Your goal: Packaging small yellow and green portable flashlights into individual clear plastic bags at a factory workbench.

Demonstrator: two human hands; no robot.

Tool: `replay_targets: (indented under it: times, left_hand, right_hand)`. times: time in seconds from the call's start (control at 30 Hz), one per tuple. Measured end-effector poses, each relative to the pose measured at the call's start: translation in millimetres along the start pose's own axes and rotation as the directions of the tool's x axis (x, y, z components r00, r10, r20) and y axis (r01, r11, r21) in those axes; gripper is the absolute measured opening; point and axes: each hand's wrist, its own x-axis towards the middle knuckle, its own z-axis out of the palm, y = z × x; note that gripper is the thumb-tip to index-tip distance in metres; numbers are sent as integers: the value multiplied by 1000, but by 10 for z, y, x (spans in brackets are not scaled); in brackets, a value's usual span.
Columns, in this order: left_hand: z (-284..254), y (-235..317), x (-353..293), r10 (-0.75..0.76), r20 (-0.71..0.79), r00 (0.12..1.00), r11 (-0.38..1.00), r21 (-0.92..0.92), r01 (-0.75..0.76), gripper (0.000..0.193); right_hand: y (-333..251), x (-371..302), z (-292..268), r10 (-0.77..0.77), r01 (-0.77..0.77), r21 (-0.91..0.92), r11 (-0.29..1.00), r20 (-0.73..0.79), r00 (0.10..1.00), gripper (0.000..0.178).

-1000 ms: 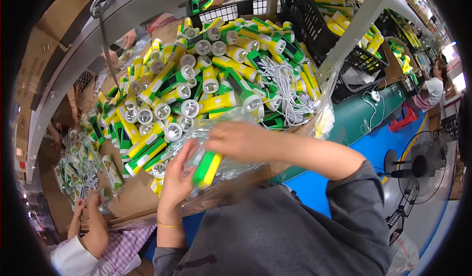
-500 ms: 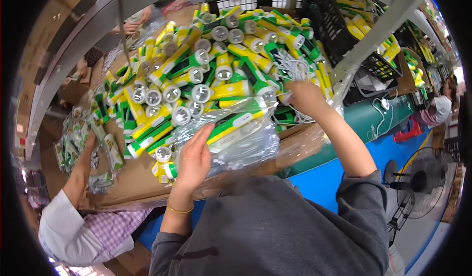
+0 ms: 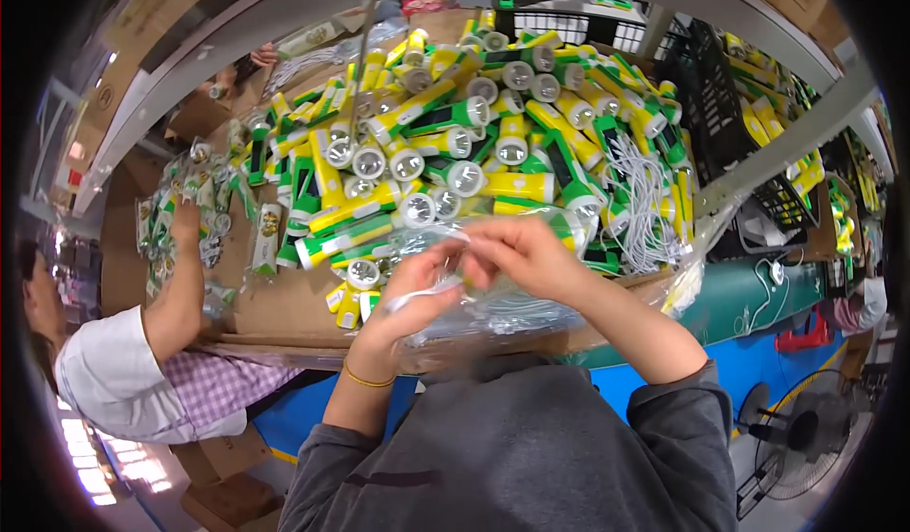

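My left hand [image 3: 412, 295] is curled at the near edge of the pile, with a white cable [image 3: 425, 296] lying across its palm and thumb. My right hand [image 3: 526, 257] meets it from the right, fingers pinched on the same cable. A blurred bit of yellow and green shows between the hands; its shape is mostly hidden. Under them lie clear plastic bags [image 3: 517, 316], spread along the cardboard edge. Just beyond, yellow and green flashlights [image 3: 517, 186] with clear round lenses are heaped up. A bundle of white cables [image 3: 645, 200] rests on the heap's right side.
At left, a co-worker's arm [image 3: 180, 286] reaches into several bagged items [image 3: 268, 234]. Another person's hand [image 3: 263, 55] shows at far left. A black crate [image 3: 711, 106] and a slanted metal post [image 3: 796, 134] stand right. A fan [image 3: 806, 428] is at lower right.
My right hand has come away from the cable bundle, leftward to my left hand, bringing a white cable. The bagged flashlight under my left hand is now mostly hidden. The view has shifted left.
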Motion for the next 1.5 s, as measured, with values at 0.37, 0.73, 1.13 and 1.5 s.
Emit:
replay_targets:
  times: [0.37, 0.73, 1.13, 1.5]
  left_hand:
    - [-9, -119, -26, -67, -9, 998, 996, 53, 67, 64]
    - [13, 48, 56, -143, -297, 944, 966, 166, 198, 23]
    - [75, 85, 158, 499, -181, 847, 107, 983, 147, 9]
    - [846, 184, 363, 748, 120, 652, 250, 860, -445, 9]
  right_hand:
    - [-337, -350, -63, 425, 318, -893, -318, 166, 890, 11]
    - [-226, -543, -537, -251, 217, -942, 257, 152, 956, 32]
    - [613, -518, -878, 55, -159, -126, 979, -589, 806, 18]
    - [156, -715, -37, -449, 250, -430, 868, -461, 765, 11]
